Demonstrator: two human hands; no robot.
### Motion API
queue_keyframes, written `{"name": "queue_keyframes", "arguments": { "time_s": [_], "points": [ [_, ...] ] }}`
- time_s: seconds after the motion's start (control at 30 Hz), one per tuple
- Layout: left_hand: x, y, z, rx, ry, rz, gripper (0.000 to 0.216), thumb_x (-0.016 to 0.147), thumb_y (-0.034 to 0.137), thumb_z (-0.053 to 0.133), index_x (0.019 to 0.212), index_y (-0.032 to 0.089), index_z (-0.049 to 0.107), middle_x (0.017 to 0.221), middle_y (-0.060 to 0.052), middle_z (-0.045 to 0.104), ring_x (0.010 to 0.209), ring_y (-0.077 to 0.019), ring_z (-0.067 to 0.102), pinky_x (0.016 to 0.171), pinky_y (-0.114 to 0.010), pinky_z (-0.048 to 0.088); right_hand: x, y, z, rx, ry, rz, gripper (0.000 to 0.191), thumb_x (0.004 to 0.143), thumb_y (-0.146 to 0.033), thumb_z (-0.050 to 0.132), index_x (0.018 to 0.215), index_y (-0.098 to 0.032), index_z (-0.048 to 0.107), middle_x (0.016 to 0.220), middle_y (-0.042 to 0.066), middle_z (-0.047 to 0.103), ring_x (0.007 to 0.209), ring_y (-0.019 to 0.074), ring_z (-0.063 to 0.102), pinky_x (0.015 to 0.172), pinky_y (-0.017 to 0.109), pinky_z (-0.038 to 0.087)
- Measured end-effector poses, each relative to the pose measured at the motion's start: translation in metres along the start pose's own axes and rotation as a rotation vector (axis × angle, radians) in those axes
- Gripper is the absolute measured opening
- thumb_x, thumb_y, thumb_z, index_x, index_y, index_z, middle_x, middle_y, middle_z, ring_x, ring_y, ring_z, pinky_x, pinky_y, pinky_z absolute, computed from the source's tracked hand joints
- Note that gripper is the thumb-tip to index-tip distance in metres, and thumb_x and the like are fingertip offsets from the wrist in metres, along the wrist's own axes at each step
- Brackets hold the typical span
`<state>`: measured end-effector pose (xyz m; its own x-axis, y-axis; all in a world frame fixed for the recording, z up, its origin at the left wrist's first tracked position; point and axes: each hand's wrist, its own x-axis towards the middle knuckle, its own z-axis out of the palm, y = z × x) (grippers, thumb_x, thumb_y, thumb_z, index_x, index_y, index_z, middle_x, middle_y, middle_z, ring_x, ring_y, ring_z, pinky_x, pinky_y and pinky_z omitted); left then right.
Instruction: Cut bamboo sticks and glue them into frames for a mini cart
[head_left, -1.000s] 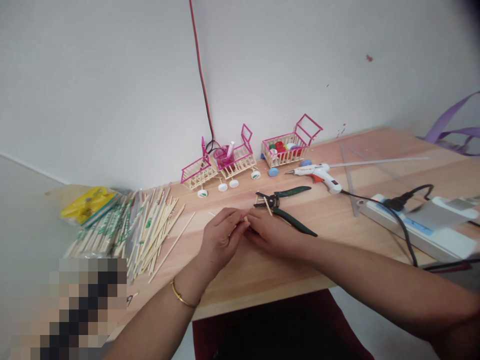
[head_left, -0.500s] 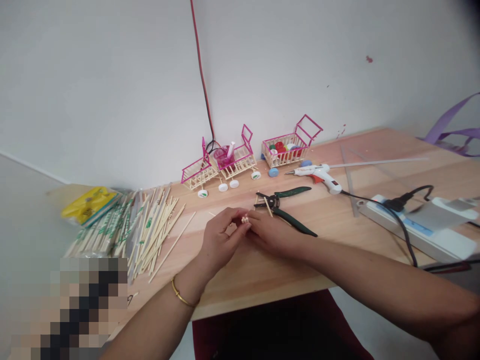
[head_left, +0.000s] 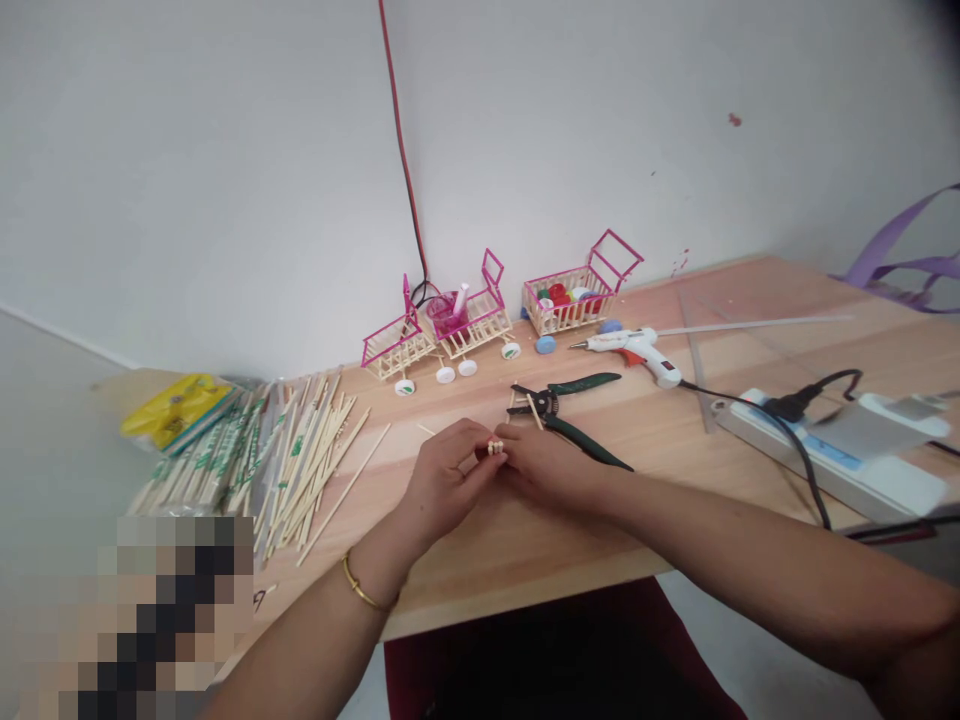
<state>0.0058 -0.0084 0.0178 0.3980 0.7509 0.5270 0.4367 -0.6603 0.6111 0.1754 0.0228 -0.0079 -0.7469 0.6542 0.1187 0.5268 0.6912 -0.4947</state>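
Near the front of the wooden table, my left hand (head_left: 448,475) and my right hand (head_left: 541,462) meet. Between their fingers is a small bundle of wooden sticks (head_left: 495,447), its pale cut ends pointing toward me. Both hands are closed around it, and most of the bundle's length is hidden by the fingers. Just behind my right hand lie green-handled wire strippers (head_left: 589,440), with a short loose stick (head_left: 535,412) across their jaws. A gold bangle (head_left: 360,583) circles my left wrist.
Loose sticks (head_left: 315,480) and bagged sticks (head_left: 202,450) lie at left. Miniature stick carts (head_left: 397,350) with pink rims line the wall, one more cart (head_left: 574,317) holding bottle caps. A hot glue gun (head_left: 637,350) and a corded power strip (head_left: 832,455) sit at right.
The stick bundle has shifted slightly to the right and down between my fingers, and its ends show more plainly. Both hands stay together in nearly the same place.
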Motion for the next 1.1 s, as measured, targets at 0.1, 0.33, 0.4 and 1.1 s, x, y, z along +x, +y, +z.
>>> {"name": "queue_keyframes", "arguments": {
  "time_s": [0.1, 0.33, 0.4, 1.1],
  "points": [
    [0.002, -0.005, -0.005, 0.002, -0.034, -0.057, 0.007, 0.085, 0.023, 0.06, 0.089, 0.017, 0.064, 0.082, -0.004, 0.065, 0.074, -0.0134, 0.061, 0.068, -0.024, 0.048, 0.0, 0.002, -0.004, 0.041, 0.044, -0.045, 0.018, 0.093, -0.019, 0.045, 0.097, -0.012, 0.062, 0.093, 0.012, 0.062, 0.087, 0.0215, 0.058, 0.078, 0.033, 0.046],
    [0.005, -0.035, -0.048, 0.489, -0.079, -0.394, 0.02, 0.084, 0.018, 0.053, 0.097, 0.017, 0.068, 0.091, -0.008, 0.07, 0.081, -0.019, 0.063, 0.074, -0.03, 0.045, -0.003, 0.008, -0.025, 0.214, 0.448, 0.05, 0.017, 0.093, -0.024, 0.047, 0.083, -0.017, 0.058, 0.082, 0.005, 0.062, 0.078, 0.0174, 0.057, 0.072, 0.028, 0.041],
    [0.003, -0.039, -0.053, 0.597, -0.203, -0.492, 0.02, 0.081, 0.019, 0.054, 0.095, 0.019, 0.069, 0.083, -0.006, 0.07, 0.076, -0.0201, 0.062, 0.068, -0.03, 0.043, -0.005, 0.008, -0.027, 0.229, 0.479, 0.056, 0.016, 0.092, -0.024, 0.047, 0.082, -0.017, 0.058, 0.081, 0.005, 0.061, 0.077, 0.017, 0.056, 0.071, 0.028, 0.041],
    [0.003, -0.023, 0.003, -0.567, 0.042, -0.566, 0.024, 0.077, 0.035, 0.069, 0.092, 0.017, 0.069, 0.077, -0.002, 0.065, 0.067, -0.012, 0.055, 0.065, -0.025, 0.043, -0.005, 0.001, -0.014, 0.448, -0.01, 0.012, 0.02, 0.091, -0.029, 0.049, 0.08, -0.016, 0.06, 0.076, 0.003, 0.061, 0.072, 0.0155, 0.055, 0.068, 0.028, 0.043]
  ]
}}
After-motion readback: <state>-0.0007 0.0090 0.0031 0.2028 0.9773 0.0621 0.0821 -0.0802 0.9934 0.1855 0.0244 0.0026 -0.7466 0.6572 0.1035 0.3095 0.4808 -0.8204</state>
